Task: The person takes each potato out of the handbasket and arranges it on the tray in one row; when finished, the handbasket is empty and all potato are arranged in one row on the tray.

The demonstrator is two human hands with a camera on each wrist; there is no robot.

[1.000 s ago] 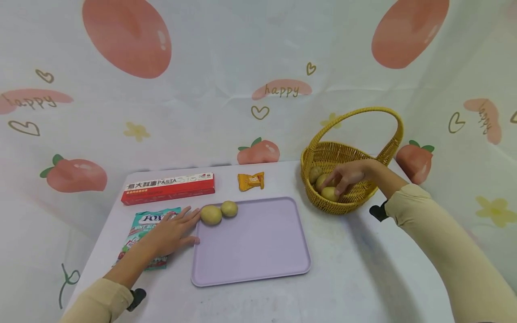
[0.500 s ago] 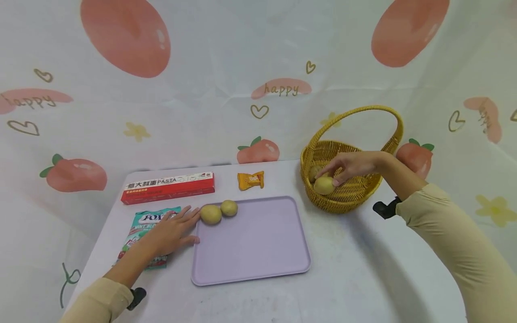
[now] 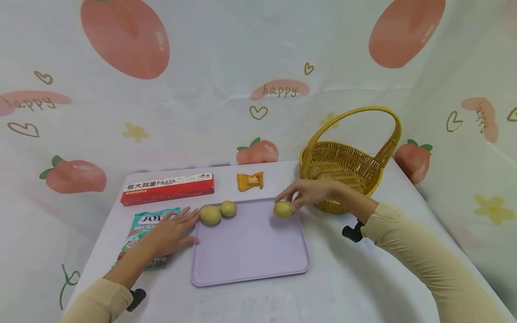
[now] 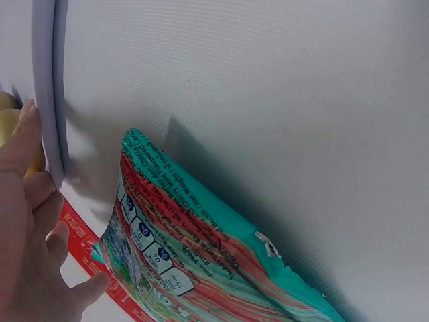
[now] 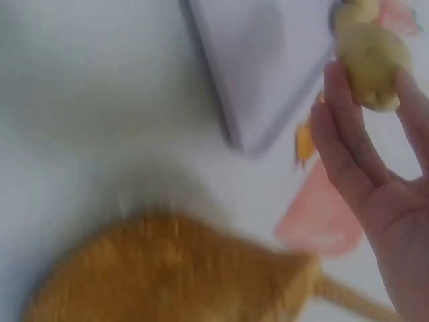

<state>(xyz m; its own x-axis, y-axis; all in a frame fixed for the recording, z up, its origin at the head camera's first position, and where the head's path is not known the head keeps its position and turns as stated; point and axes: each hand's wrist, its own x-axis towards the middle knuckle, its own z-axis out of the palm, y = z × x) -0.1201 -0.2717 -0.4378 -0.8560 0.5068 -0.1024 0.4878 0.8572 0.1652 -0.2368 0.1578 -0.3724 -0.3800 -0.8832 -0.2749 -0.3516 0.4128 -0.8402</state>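
Observation:
Pinched in the fingers of my right hand (image 3: 308, 194) is a yellow potato (image 3: 283, 209), held over the right part of the lilac tray (image 3: 250, 255); the right wrist view shows the same potato (image 5: 375, 66) between thumb and fingers. My left hand (image 3: 171, 233) rests with spread, straight fingers at the tray's left edge. Its fingertips touch or nearly touch a potato (image 3: 210, 215) in the tray's far left corner, beside a smaller potato (image 3: 228, 208). In the yellow wicker basket (image 3: 343, 157) lie more potatoes (image 3: 314, 172), partly hidden by my right hand.
A green candy bag (image 3: 139, 229) lies under and beside my left forearm. Behind it is a red and white pasta box (image 3: 167, 189). An orange wrapped snack (image 3: 250, 181) lies behind the tray. The basket's tall handle (image 3: 355, 112) arches up at the back right.
My right hand has lifted a potato out of the basket and carried it left to above the tray. My left hand has stayed where it was.

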